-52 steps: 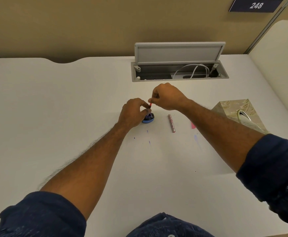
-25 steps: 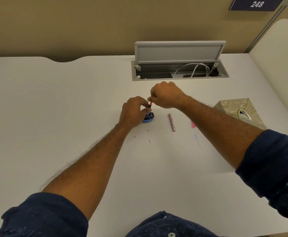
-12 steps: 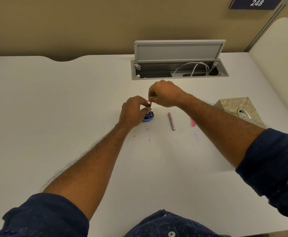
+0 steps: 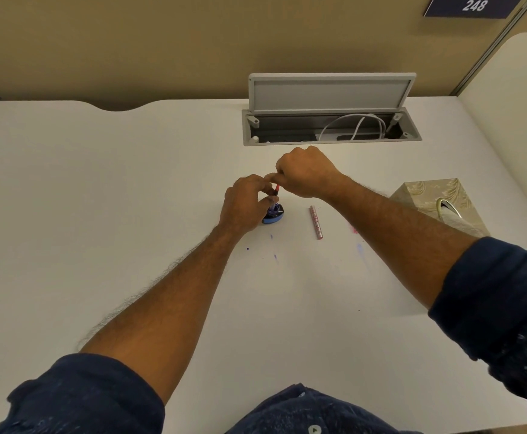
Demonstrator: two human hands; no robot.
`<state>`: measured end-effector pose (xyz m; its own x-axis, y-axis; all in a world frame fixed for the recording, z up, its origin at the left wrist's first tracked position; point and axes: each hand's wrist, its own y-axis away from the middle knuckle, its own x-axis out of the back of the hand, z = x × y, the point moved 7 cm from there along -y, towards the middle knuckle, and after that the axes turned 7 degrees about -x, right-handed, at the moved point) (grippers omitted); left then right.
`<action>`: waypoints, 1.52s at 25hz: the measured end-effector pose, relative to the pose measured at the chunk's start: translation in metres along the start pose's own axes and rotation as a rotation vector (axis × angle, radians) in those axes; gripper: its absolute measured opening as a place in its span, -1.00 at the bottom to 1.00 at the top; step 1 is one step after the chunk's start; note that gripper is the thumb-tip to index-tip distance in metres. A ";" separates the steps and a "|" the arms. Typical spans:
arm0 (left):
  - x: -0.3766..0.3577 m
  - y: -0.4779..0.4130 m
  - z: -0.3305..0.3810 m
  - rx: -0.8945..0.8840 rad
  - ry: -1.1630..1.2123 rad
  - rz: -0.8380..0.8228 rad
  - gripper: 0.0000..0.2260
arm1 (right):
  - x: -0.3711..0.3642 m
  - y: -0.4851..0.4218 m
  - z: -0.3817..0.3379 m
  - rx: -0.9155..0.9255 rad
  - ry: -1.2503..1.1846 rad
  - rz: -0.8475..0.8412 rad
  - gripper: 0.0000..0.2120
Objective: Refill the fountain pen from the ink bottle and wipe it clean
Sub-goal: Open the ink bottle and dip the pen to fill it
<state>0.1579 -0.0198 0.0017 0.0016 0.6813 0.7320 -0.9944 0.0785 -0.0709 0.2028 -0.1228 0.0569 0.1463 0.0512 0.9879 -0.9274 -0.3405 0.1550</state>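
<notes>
A small dark ink bottle (image 4: 275, 213) with a blue base stands on the white desk (image 4: 130, 198). My left hand (image 4: 245, 203) wraps around its left side and holds it. My right hand (image 4: 305, 171) pinches the top of a red fountain pen (image 4: 276, 190), which points down into the bottle's mouth. The pen's tip is hidden inside the bottle. A pink metallic pen part (image 4: 316, 222), cap or barrel, lies flat on the desk just right of the bottle.
A beige patterned tissue box (image 4: 437, 205) sits at the right. An open grey cable hatch (image 4: 331, 126) with white cables lies behind my hands. Small blue and pink ink spots (image 4: 360, 248) mark the desk in front of the bottle.
Both hands stay at the bottle with the pen in it. My right hand has risen slightly, showing a little more of the red pen.
</notes>
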 end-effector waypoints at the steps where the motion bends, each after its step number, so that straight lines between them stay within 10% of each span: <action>1: 0.000 0.000 0.000 -0.001 0.001 0.001 -0.85 | 0.000 0.000 0.001 -0.005 -0.042 -0.019 -0.59; 38: -0.002 0.005 -0.006 0.009 0.045 0.000 -0.87 | -0.008 0.002 0.002 -0.021 -0.156 -0.022 -0.75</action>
<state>0.1538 -0.0165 -0.0042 0.0062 0.7133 0.7008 -0.9953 0.0719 -0.0644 0.2005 -0.1254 0.0497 0.2165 -0.0884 0.9723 -0.9301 -0.3215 0.1778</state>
